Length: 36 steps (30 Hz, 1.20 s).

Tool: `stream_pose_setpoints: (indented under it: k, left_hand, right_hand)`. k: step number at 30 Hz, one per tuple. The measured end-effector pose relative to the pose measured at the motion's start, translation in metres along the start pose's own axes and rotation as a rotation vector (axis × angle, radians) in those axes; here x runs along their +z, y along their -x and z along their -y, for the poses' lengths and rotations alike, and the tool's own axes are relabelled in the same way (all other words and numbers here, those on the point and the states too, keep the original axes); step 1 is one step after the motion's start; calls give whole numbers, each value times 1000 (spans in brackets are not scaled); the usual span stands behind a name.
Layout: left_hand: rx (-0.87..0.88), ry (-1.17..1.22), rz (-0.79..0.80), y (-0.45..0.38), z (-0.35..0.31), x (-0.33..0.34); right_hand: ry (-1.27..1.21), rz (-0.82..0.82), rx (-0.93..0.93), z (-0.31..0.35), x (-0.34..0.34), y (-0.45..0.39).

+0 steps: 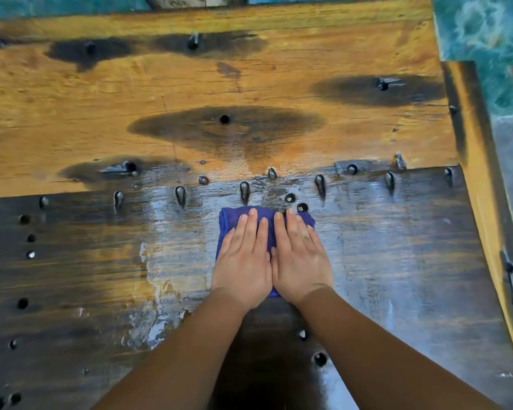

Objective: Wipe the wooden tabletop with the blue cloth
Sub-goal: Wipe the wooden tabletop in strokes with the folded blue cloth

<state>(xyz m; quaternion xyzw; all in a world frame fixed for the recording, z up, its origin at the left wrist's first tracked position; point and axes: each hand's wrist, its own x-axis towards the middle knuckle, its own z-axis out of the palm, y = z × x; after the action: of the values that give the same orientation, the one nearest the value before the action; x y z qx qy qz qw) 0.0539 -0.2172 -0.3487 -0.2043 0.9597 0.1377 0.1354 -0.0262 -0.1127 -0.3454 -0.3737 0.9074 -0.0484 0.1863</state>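
Observation:
The blue cloth [231, 220] lies flat on the wooden tabletop [101, 261], near the middle of the dark, wet-looking near board. My left hand [243, 258] and my right hand [299, 258] press side by side on top of it, palms down, fingers straight and pointing away from me. Most of the cloth is hidden under my hands; its far edge, left edge and right corner show. Wet streaks shine on the wood around the cloth.
Several dark holes and metal pegs [245, 192] dot the tabletop, with a row just beyond the cloth. A lighter yellowish board [71, 108] with dark stains lies farther back. The table's right edge [486, 232] drops to a teal floor [486, 39].

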Motion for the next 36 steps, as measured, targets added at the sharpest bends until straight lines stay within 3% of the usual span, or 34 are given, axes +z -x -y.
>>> stream_pose_setpoints:
  k: [19, 27, 36]
  left_hand:
    - [9, 116, -87, -78, 24, -26]
    - [30, -23, -153, -163, 50, -52]
    - [9, -19, -227, -265, 70, -93]
  right_hand:
    - [70, 27, -111, -10, -25, -108]
    - [72, -59, -36, -12, -44, -181]
    - [84, -154, -49, -21, -83, -289]
